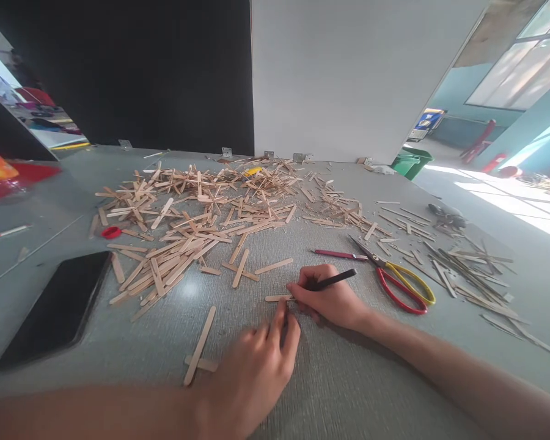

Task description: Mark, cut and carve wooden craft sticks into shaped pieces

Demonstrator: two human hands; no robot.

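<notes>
From the wooden stick (272, 299) on the table (334, 397), the person's left hand (260, 362) lies at seven o'clock with loosely parted fingertips resting on it, while the right hand (330, 300) at three o'clock grips a black pen (337, 279), scissors (379, 263) lie farther toward three, and piled sticks (178, 256) toward ten.

- Daylight from the window (522, 67) at right, with glaring sunlit patches on the floor (499, 198).
- Tabletop (343, 379) more softly lit, one pale glare spot left of centre.
- Faint shadow beneath the right forearm (417, 348).
- Left hand (261, 366) slightly blurred; wide-angle stretching towards the edges.
</notes>
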